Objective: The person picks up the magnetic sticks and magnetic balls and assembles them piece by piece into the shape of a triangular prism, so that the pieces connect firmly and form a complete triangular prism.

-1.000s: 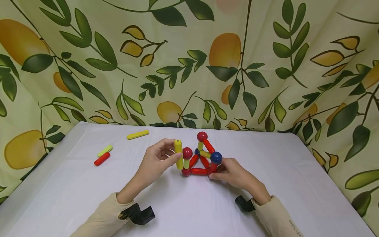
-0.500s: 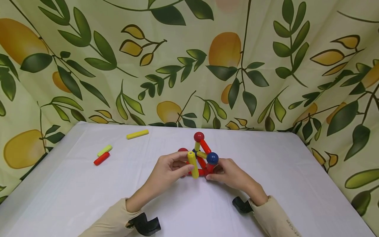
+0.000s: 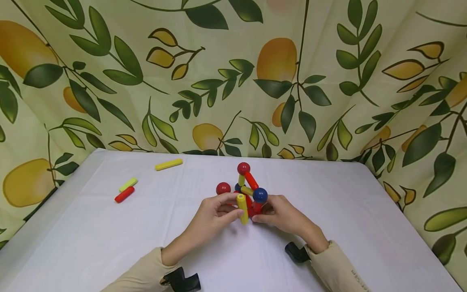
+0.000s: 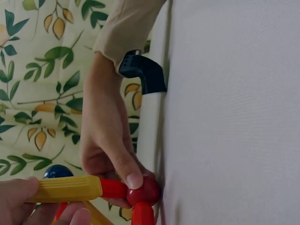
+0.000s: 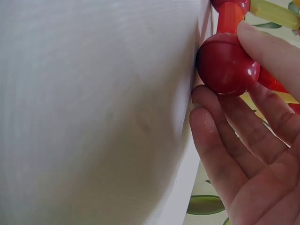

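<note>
Your white-covered table (image 3: 109, 243) holds a red, yellow and blue rod-and-ball toy frame (image 3: 249, 187) in the middle. Your right hand (image 3: 282, 215) fingers pinch its near red ball (image 5: 227, 63). Your left hand (image 3: 213, 215) fingers pinch a yellow plastic rod (image 3: 242, 208) at that ball.

Bright, even light, soft shadows; head view sharp, right wrist pic blurry.

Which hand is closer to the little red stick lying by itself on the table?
Left. The left hand holds a yellow stick at the toy, on the side toward the red stick. The right hand is on the toy's far side, farther away.
</note>
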A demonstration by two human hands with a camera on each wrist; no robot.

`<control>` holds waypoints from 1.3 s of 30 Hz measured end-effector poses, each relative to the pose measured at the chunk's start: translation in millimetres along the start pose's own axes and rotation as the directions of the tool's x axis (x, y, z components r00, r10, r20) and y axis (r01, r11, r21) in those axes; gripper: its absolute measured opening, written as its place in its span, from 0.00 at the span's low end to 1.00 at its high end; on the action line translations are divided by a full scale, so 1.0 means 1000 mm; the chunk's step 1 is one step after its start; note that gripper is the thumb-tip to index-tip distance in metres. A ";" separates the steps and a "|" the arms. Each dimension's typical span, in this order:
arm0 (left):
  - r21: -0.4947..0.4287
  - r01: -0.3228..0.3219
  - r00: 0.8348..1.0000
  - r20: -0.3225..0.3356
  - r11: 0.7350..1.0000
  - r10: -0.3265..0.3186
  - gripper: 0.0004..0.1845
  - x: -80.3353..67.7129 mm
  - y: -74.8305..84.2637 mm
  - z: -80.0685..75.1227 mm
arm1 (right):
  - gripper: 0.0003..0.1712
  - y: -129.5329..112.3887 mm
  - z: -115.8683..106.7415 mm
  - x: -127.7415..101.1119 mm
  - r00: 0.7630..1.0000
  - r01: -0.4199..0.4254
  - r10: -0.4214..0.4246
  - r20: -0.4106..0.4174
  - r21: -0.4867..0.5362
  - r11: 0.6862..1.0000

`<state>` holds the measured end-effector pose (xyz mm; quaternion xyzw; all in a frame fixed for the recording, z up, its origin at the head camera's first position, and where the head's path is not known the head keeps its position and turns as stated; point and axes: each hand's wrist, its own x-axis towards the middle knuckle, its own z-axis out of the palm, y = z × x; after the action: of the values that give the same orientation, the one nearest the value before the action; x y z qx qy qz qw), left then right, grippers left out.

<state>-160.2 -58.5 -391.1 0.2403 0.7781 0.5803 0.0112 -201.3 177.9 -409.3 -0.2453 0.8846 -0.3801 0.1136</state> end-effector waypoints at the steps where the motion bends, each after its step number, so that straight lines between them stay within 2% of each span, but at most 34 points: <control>1: 0.002 0.003 1.000 0.005 1.000 -0.003 0.20 0.000 0.000 0.001 | 0.22 0.000 0.000 0.000 1.000 0.003 -0.003 0.002 0.000 1.000; 6: 0.022 0.003 1.000 0.017 1.000 -0.004 0.18 -0.002 -0.002 0.004 | 0.23 -0.001 0.001 0.000 1.000 0.021 -0.021 0.015 0.014 1.000; 12: 0.078 -0.057 0.998 0.017 0.995 0.056 0.18 -0.001 -0.006 0.008 | 0.23 -0.002 0.002 0.000 1.000 0.025 -0.025 0.015 0.014 1.000; 18: 0.089 -0.078 0.997 0.005 0.993 0.078 0.18 -0.001 -0.011 0.013 | 0.24 -0.002 0.003 0.001 1.000 0.025 -0.026 0.016 0.013 1.000; 24: 0.052 -0.034 0.999 -0.030 0.998 0.036 0.18 -0.004 -0.013 0.016 | 0.23 -0.003 0.003 0.001 1.000 0.013 -0.013 0.015 0.015 1.000; 33: 0.109 0.064 0.993 -0.103 0.992 -0.052 0.16 -0.006 -0.011 0.019 | 0.21 -0.003 0.003 0.000 1.000 0.016 -0.016 0.019 0.024 1.000; 39: 0.085 0.086 0.990 -0.116 0.993 -0.076 0.17 -0.006 -0.013 0.020 | 0.22 -0.002 0.004 0.000 1.000 0.010 -0.011 0.018 0.025 1.000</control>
<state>-153.5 -45.7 -410.9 0.1756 0.8119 0.5564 -0.0199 -198.9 174.3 -410.0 -0.2520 0.8773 -0.3896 0.1228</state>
